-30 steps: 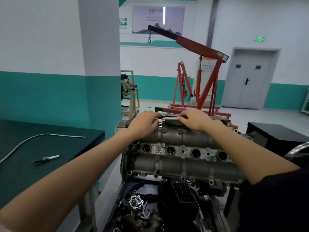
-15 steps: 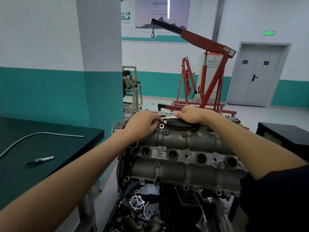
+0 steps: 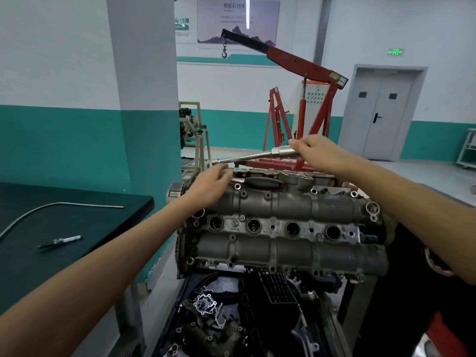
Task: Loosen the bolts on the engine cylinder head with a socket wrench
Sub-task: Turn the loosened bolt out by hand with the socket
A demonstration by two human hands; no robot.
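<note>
Nearest, below the engine: a dark tray of loose parts, with a chain and a small pump-like casting among them. To the near left, a dark green bench carries a marker pen and a thin bent rod, both well apart from the work.

Next out: engine cylinder head, cam cover facing up, four plug wells in a row across the middle. Small bolts show along its far edge and flanges; whether any are already slack cannot be told.

Left hand rests over the far left corner of the head, fingers curled down near the wrench's drive end. Whether it grips the socket end or only steadies it cannot be told; likely it guides the socket toward a bolt.

Right hand is raised above the far edge, pinching the handle of the socket wrench. Wrench lies nearly level, drive end to the left. Judgement: positioning step, socket probably not yet seated.

Far: red engine hoist, grey double door
</note>
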